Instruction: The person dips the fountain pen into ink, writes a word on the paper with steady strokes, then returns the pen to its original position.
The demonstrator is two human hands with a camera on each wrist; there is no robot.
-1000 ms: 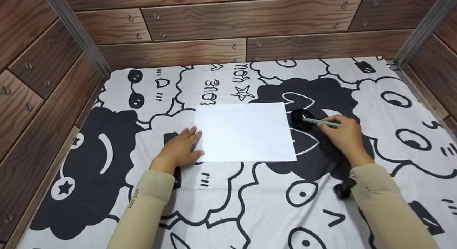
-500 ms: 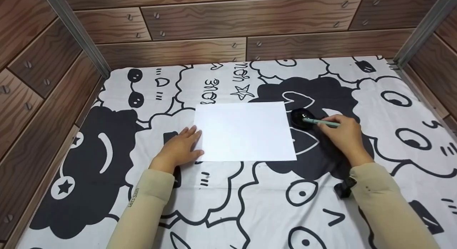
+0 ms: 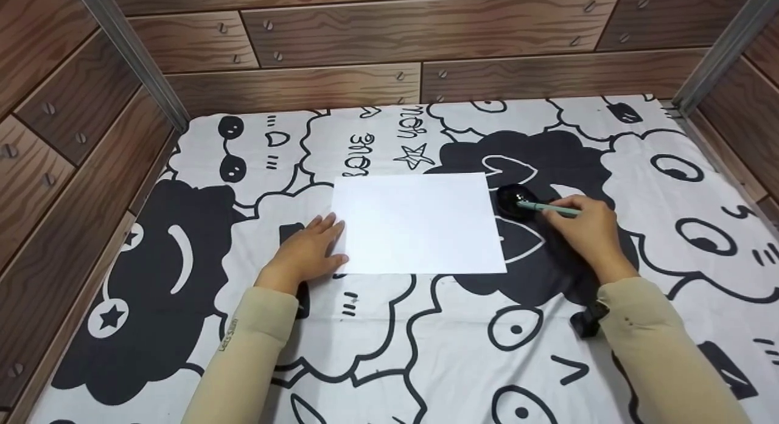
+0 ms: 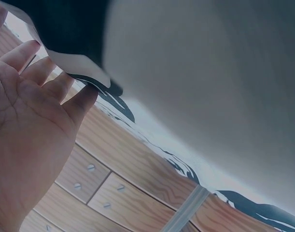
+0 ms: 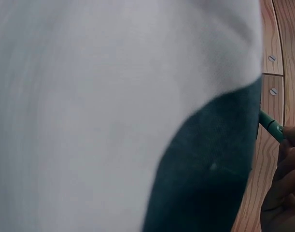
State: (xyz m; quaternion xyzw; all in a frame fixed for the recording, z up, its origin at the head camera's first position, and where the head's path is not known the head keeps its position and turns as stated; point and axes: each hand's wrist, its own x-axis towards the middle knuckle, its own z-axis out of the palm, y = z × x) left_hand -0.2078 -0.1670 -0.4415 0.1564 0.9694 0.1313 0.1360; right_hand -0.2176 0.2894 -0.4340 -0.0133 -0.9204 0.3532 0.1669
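A blank white sheet of paper [image 3: 420, 223] lies flat on the patterned cloth. My left hand [image 3: 307, 250] rests at the sheet's left edge, its fingers extended and the thumb at the lower left corner; in the left wrist view the palm [image 4: 36, 111] and spread fingers show. To the right of the paper sits a small round glossy black dish [image 3: 510, 194]. My right hand [image 3: 587, 229] pinches a slim green pen-like stick [image 3: 554, 208], whose far end lies over the dish, its tip too dark to make out. The same stick [image 5: 272, 126] shows partly in the right wrist view.
A black-and-white cartoon cloth [image 3: 389, 333] covers the table. Wood-print walls [image 3: 341, 38] rise at the back and both sides, with grey metal posts [image 3: 137, 62] in the corners. A small black object [image 3: 585, 323] shows beside the right sleeve cuff.
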